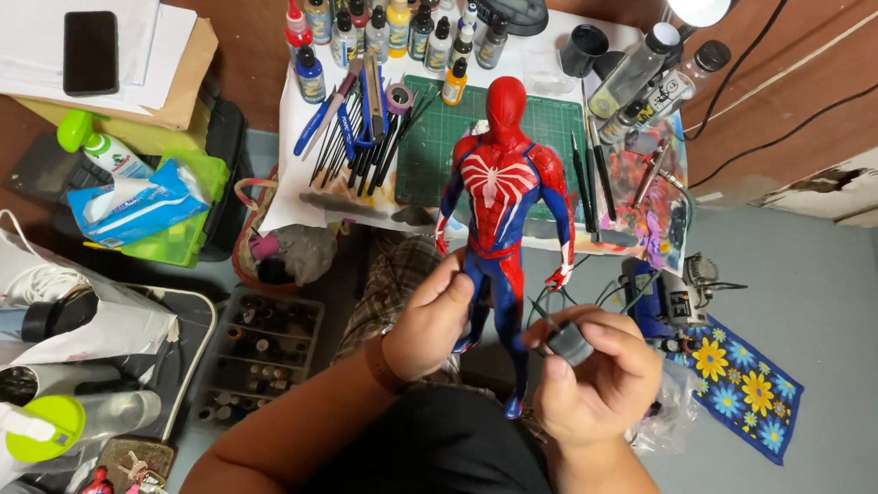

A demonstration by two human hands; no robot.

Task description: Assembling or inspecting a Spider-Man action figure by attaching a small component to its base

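Observation:
My left hand (435,315) grips a red and blue superhero action figure (502,185) by its thigh and holds it upright over my lap, its head toward the desk. My right hand (593,370) is closed around a small dark grey part (567,342) with a thin black cable running from it, just right of the figure's lower legs. A brown band sits on my left wrist.
A green cutting mat (434,147) lies on the desk with brushes (364,148) and several paint bottles (371,23) behind it. A black phone (91,51) rests on papers at the left. A wipes pack (136,206), a tray of small bottles (263,353) and a flowered cloth (742,383) are on the floor.

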